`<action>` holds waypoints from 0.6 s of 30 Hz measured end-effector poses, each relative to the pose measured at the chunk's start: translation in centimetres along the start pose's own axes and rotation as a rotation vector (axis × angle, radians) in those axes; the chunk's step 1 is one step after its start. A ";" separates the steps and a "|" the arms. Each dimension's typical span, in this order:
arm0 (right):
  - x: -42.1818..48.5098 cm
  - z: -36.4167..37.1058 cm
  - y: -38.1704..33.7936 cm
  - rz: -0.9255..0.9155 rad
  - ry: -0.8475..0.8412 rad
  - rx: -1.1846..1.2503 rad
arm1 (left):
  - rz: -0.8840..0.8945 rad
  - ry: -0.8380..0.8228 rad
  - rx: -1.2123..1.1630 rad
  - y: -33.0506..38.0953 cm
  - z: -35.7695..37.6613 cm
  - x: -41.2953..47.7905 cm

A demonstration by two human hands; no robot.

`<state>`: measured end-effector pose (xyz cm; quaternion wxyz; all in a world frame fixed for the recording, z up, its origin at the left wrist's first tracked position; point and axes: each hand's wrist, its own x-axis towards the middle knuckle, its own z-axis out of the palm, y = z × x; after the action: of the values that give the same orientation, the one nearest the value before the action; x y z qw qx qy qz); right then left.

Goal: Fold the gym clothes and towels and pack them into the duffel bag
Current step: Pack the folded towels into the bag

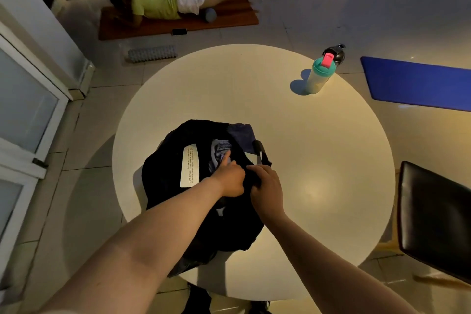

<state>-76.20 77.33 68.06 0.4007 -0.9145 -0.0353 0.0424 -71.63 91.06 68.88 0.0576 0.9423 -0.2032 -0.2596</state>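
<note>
Round white table (293,160) carries 1 black fabric duffel bag (168,168), set near the person's edge w/ its mouth open upward. On the floor: 1 blue exercise mat (418,81) to the right, 1 orange mat (178,25) far back w/ a person lying on it, 1 black padded chair (433,211) at right.

Progress, as a judgement: packing looks near done. All cloth in view sits in or at the bag. 2 pieces count: a grey-blue folded cloth (219,150) inside the mouth, and a navy cloth (242,132) poking out at the far rim, not fully tucked in. Prob. left to do: push both down, close the bag.

Left grip (230,178) is over the opening, index finger straight and pressing on the grey-blue cloth; the other fingers are curled under, and I can't tell whether they hold anything, since it's dark there. Right grip (267,186) is just beside it, fingers curled round the bag's black rim, holding it.

Smaller: 1 white printed label (190,166) on the bag. 2 bottles at the far right of the table: a pale shaker bottle w/ teal lid and pink cap (318,76), a black bottle (336,53) just behind.
</note>
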 end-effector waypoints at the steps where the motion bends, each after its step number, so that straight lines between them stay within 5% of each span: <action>1: 0.4 0.0 0.0 0.021 -0.005 0.001 | 0.034 0.053 -0.141 -0.3 0.3 -0.2; 4: 1.2 0.0 0.1 0.079 0.003 0.045 | 0.011 0.519 -0.405 -1.5 2.1 -1.3; 6: 1.4 0.2 0.1 0.089 -0.023 0.085 | -0.255 0.821 -0.407 -1.5 3.7 -2.1; 8: 1.3 0.5 -0.1 0.076 -0.038 0.108 | -0.438 0.753 -0.643 -0.8 4.7 -2.6; 10: 1.1 0.5 -0.2 0.065 -0.019 0.143 | -0.350 0.598 -0.809 -0.1 5.0 -2.3; 14: 0.4 0.1 -0.2 0.022 0.047 0.208 | -0.213 0.434 -0.698 -0.1 3.9 -0.8; 18: 0.0 -0.2 0.2 -0.004 0.101 0.203 | -0.263 0.374 -0.440 0.2 2.3 1.9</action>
<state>-76.17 77.05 68.11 0.4928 -0.8700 -0.0123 -0.0009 -71.43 90.10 66.07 0.2623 0.9568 -0.0045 -0.1250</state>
